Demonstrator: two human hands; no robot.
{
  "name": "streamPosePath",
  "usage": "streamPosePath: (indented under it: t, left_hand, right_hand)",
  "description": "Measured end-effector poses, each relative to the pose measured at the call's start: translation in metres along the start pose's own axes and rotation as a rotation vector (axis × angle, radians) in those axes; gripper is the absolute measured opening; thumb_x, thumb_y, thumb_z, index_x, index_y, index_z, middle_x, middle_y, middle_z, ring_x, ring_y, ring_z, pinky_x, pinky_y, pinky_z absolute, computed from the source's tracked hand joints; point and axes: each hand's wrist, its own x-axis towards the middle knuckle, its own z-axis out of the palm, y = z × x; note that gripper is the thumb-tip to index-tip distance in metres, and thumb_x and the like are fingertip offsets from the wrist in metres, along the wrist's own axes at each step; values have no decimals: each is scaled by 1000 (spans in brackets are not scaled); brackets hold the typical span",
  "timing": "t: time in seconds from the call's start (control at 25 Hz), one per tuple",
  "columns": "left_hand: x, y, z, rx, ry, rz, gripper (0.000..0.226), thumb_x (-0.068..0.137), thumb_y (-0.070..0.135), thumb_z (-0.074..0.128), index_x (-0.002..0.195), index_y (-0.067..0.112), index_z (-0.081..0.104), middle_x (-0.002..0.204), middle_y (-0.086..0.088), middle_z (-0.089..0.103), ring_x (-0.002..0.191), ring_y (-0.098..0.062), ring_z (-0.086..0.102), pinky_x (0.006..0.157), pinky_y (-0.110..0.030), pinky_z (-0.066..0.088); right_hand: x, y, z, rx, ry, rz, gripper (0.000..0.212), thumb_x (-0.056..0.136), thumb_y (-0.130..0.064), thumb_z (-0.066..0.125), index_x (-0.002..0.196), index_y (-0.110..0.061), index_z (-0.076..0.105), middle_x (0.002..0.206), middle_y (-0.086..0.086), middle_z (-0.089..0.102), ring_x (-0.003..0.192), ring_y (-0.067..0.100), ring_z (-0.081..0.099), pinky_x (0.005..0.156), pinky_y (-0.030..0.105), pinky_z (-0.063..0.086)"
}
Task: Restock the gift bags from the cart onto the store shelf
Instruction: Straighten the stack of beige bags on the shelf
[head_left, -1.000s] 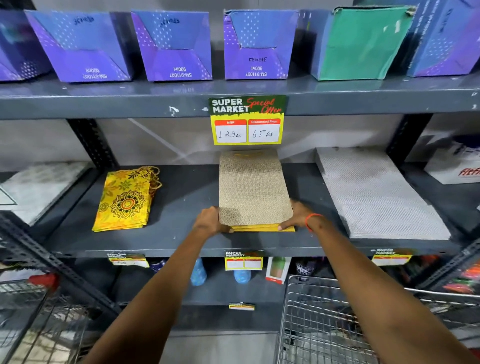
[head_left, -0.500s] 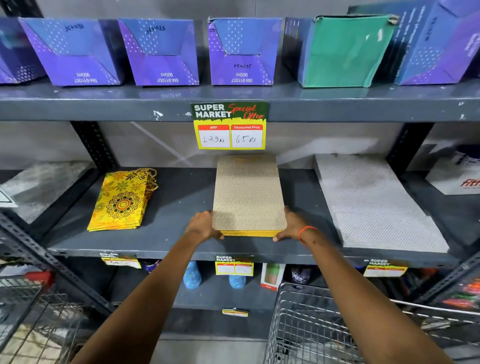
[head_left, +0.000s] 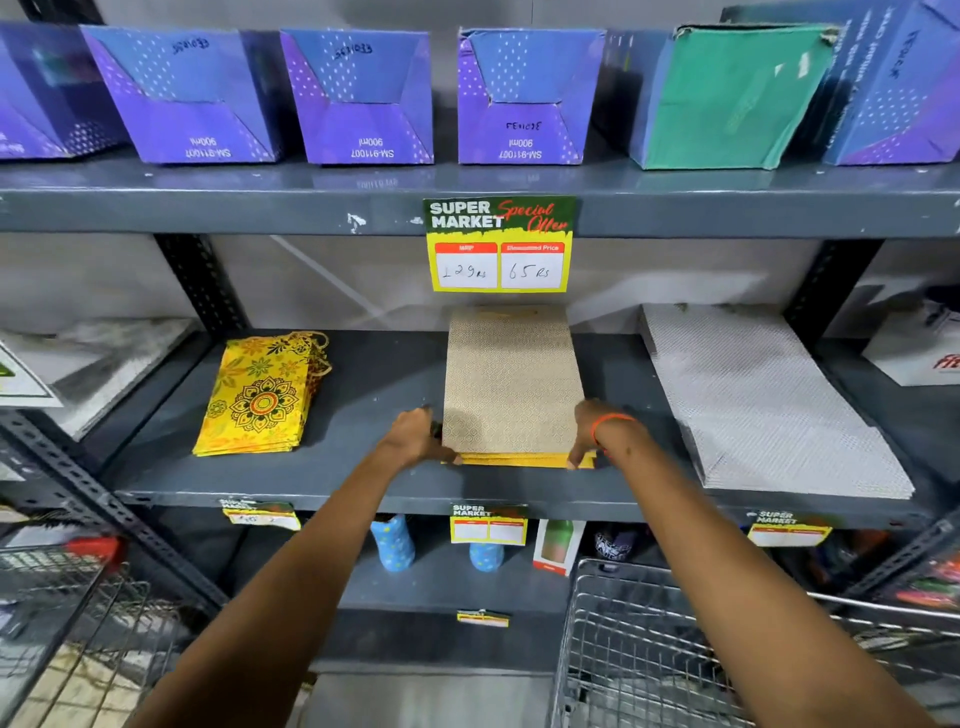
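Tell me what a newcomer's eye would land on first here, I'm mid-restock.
Probably the yellow special-offer price tag hanging from the upper shelf edge, dead centre. Right below it, the left hand and right hand flank a stack of beige patterned gift bags on the middle shelf. Bright yellow floral bags lie to its left.

1. You face a grey metal shelf (head_left: 363, 483).
2. On it, at your left, lies a stack of yellow floral gift bags (head_left: 260, 400).
3. In the middle lies a beige patterned gift bag stack (head_left: 511, 384).
4. At your right lies a flat pile of white dotted bags (head_left: 763, 395).
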Motion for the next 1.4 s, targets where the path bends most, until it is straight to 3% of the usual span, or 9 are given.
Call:
streamPosePath:
  t: [0.32, 0.4, 0.48, 0.56, 0.6, 0.68, 0.76, 0.92, 1.4]
  left_hand:
    - [-8, -62, -78, -151, 91, 17, 81, 61, 28, 86, 127, -3, 50, 128, -17, 62, 116, -26, 61, 95, -33, 48]
    - [-13, -98, -97, -143, 174, -17, 89, 63, 25, 85, 134, -2, 39, 126, -21, 60, 103, -11, 68, 92, -38, 47]
    - [-19, -140, -108, -64, 242, -122, 120, 58, 35, 86, 145, -4, 13, 142, -25, 42, 122, -14, 56, 107, -44, 37]
    - [-14, -196, -114, 24, 266, -250, 139, 46, 51, 86, 148, 2, 5, 156, -23, 12, 144, -33, 19, 120, -45, 21]
    - [-12, -222, -114, 39, 240, -296, 138, 43, 56, 84, 149, 6, 11, 158, -21, 5, 145, -34, 12, 121, -44, 18]
    - [-23, -247, -123, -76, 149, -334, 103, 59, 43, 82, 142, 7, 34, 154, -21, 23, 134, -32, 36, 111, -31, 37]
    - [-30, -257, -132, -125, 114, -295, 62, 69, 19, 80, 124, 3, 55, 127, -15, 57, 107, -27, 59, 89, -27, 51]
    - [-25, -274, -146, -160, 166, -186, 80, 41, 29, 83, 112, 7, 54, 113, -16, 68, 106, -32, 63, 88, -43, 51]
    - [-1, -309, -150, -116, 66, -170, 67, 45, 20, 86, 105, 6, 61, 109, -17, 72, 99, -33, 67, 92, -46, 53]
  right_hand:
    - [-5, -148, -28, 142, 202, -127, 55, 70, -24, 80, 114, 0, 56, 122, 19, 62, 110, 36, 61, 84, 37, 52]
    - [12, -190, -7, 257, 172, -215, 38, 67, -28, 81, 90, -7, 59, 104, 19, 60, 95, 29, 60, 64, 31, 47]
    - [34, -226, 23, 377, 102, -266, 41, 63, -33, 84, 77, -15, 50, 97, 14, 48, 91, 21, 49, 59, 27, 41]
    - [49, -261, 53, 512, 18, -288, 72, 61, -31, 85, 119, -6, 49, 126, 17, 52, 117, 26, 51, 87, 37, 52]
    - [54, -275, 67, 554, -10, -297, 94, 63, -28, 84, 138, -2, 35, 143, 19, 43, 131, 29, 44, 103, 42, 46]
    - [57, -302, 87, 581, 6, -332, 104, 67, -21, 82, 145, 4, 17, 150, 22, 34, 138, 32, 36, 113, 44, 36]
    - [55, -323, 95, 597, 63, -316, 101, 69, -17, 81, 145, 3, 17, 148, 23, 38, 136, 33, 40, 112, 43, 37]
    - [59, -342, 95, 485, 190, -334, 65, 68, -15, 80, 125, -5, 50, 126, 19, 63, 115, 34, 60, 96, 38, 50]
    - [59, -352, 87, 331, 188, -336, 60, 70, -18, 79, 122, -3, 54, 123, 21, 63, 115, 36, 58, 98, 39, 49]
